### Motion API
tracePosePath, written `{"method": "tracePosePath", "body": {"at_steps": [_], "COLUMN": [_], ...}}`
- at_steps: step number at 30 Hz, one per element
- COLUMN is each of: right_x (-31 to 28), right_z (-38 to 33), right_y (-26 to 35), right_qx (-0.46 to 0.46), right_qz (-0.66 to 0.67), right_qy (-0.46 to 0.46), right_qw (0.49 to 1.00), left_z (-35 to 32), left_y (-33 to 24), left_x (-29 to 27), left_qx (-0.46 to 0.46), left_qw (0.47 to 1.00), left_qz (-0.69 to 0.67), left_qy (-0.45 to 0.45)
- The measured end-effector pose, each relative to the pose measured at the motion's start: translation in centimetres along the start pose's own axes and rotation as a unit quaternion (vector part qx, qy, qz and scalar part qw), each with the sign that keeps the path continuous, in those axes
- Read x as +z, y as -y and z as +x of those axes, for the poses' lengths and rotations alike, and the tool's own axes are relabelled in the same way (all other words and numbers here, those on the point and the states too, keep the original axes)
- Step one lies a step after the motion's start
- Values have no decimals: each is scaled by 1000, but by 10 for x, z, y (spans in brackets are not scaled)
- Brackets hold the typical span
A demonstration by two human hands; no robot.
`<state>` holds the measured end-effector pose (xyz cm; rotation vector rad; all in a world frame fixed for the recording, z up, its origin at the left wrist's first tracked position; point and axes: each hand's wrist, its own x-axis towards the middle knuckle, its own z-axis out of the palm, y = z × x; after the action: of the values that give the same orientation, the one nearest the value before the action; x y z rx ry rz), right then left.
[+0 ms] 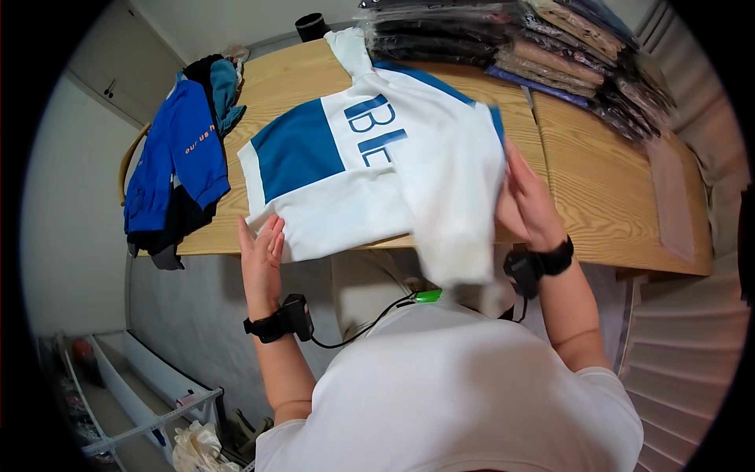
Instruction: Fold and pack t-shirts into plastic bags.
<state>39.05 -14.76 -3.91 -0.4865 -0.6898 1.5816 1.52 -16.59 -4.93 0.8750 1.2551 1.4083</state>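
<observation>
A white sweatshirt (338,216) with blue panels and blue lettering lies sideways across the wooden table (582,181). Its hem points left, and one sleeve, blurred, hangs over the near edge toward me. At the near corner of the hem is my left hand (262,256), fingers stretched and thumb apart, touching or close to the cloth. My right hand (531,200) lies flat along the right edge of the sweatshirt, its fingers extended against the fabric. I cannot see any pinch there.
Several plastic-wrapped folded garments (440,31) are stacked at the back right. Blue and dark clothes (177,157) drape over a chair at the left. A black cup-shaped container (311,27) stands behind the table. A wire rack (149,417) stands low on the left.
</observation>
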Motion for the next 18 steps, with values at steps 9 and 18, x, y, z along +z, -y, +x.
{"method": "tracePosePath", "body": {"at_steps": [9,18], "right_x": [-63,-110], "right_z": [-11,-22], "right_y": [41,13], "right_qx": [-7,26], "right_qz": [-510,-624], "right_qy": [-228,-220], "right_qw": [829,749], "left_z": [-24,-11], "left_y": [-7,3], "left_x": [-26,-19], "left_qx": [167,226], "left_qw": [884,699], "left_qz": [422,656], "left_qy": [108,173]}}
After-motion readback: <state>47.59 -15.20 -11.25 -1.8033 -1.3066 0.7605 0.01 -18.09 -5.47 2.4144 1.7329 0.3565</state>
